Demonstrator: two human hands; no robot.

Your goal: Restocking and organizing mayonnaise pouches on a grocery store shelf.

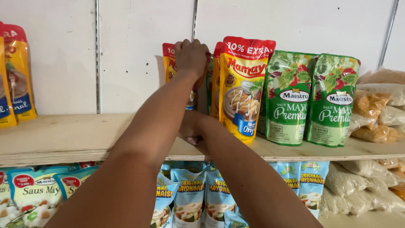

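Left hand point(192, 57): raised at 12 o'clock in the view, fingers curled over the top edge of an upright yellow-and-red pouch point(169, 63), gripping it. Most of that pouch is hidden behind the hand and forearm.

Right hand point(190, 126): low on the wooden shelf point(63, 137), at the foot of the same pouch, mostly covered by the left forearm. Whether it is clenched or loose cannot be told.

Yellow-and-red pouch: stands on the shelf against the white back wall point(139, 55), at 12 o'clock from the right hand.

Front yellow pouch point(242, 88): same colours, stands just beside the held one at its 3 o'clock, leaning slightly, base at the shelf's front edge.

Green pouches point(312, 99): two, upright, side by side, at 3 o'clock of the front yellow pouch, touching it.

Clear bags point(379, 109): stacked at the far 3 o'clock end of the shelf, filled with pale and orange-brown contents.

Orange pouch point(14, 76): at 9 o'clock, well apart from the hands, upright against the wall.

Blue pouches point(190, 198): row on the level below, at 6 o'clock, under the forearms.
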